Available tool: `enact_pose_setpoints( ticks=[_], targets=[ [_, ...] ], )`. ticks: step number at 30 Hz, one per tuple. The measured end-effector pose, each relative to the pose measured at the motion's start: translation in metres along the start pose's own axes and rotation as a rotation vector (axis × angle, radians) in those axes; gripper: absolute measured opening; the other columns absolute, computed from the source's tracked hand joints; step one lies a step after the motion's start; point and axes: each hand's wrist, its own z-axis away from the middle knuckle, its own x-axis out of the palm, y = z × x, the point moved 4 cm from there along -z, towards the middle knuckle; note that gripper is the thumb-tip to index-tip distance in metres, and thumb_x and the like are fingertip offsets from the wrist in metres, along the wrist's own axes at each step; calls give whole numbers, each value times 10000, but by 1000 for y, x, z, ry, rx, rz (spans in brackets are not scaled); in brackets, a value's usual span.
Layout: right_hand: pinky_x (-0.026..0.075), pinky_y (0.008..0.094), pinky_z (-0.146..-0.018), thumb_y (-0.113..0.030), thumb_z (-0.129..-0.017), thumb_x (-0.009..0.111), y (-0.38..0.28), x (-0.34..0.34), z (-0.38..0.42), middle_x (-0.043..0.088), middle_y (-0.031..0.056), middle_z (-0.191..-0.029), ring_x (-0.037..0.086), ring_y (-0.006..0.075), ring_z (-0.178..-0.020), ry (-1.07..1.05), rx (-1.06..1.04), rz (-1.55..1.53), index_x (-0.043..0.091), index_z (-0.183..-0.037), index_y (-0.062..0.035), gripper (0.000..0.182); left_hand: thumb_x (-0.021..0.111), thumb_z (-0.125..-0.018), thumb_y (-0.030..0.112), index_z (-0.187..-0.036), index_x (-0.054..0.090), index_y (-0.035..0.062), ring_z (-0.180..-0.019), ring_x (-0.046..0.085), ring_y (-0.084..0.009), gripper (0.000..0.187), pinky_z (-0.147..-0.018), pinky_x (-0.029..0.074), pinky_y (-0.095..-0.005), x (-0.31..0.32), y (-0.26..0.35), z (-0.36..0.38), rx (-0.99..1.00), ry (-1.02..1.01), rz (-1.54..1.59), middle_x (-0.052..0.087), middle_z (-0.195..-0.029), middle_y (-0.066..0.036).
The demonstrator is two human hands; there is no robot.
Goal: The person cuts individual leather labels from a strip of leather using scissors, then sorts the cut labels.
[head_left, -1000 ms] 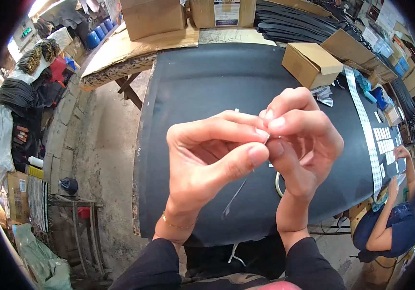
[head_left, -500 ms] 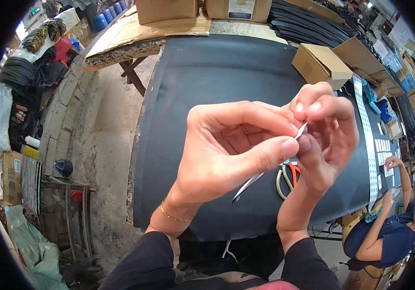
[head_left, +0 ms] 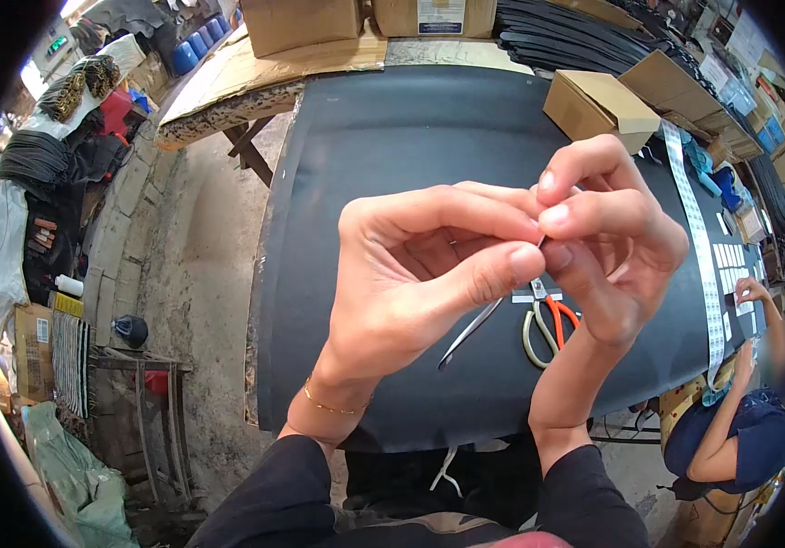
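The left hand [head_left: 410, 283] and right hand [head_left: 616, 242] are up over the black desk [head_left: 392, 137], fingers bent, tips together, both pinching a thin strip [head_left: 470, 335] that hangs below the left thumb.

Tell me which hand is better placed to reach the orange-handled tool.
Probably the right hand, in this view closer to the orange-handled tool than the left hand, though both look busy.

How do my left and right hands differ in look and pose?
The left hand wears a thin gold bracelet; the right hand shows none. The left keeps its index finger long, gently bent; the right's fingers curl more. Shared: dark sleeves, fingertips brought close together.
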Motion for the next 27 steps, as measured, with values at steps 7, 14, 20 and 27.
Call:
enact_pose_setpoints(
  ticks=[7, 14, 20, 27],
  targets=[
    [441, 255, -731, -220, -709, 783, 1, 6, -1, 500, 205, -1133, 503, 147, -813, 246, 255, -241, 478, -1212, 35, 640, 691, -817, 108, -941, 660, -23, -944, 640, -284, 183, -828, 536, -373, -9, -6, 0, -136, 9, 107, 629, -1040, -242],
    [445, 242, -725, -179, -812, 680, 2, 5, 0, 529, 181, -1045, 526, 139, -812, 198, 352, -180, 575, -1042, 62, 349, 694, -803, 30, -939, 676, -68, -869, 655, -220, 169, -811, 543, -337, -12, -7, -5, -96, 43, 192, 670, -960, -187],
    [441, 214, -664, -106, -822, 633, 1, 4, -1, 550, 152, -979, 525, 117, -797, 164, 345, -126, 588, -929, 51, 195, 695, -797, 16, -946, 672, -75, -860, 655, -220, 176, -818, 549, -333, -10, -11, -6, -153, 14, 182, 669, -949, -192],
    [413, 185, -654, -24, -836, 569, -1, 1, -1, 561, 129, -935, 507, 83, -713, 324, 331, -33, 560, -869, 32, 65, 649, -843, 51, -957, 660, -81, -786, 669, -239, 175, -754, 562, -339, -12, -21, -9, -210, 6, 119, 669, -903, -204]
  ],
)
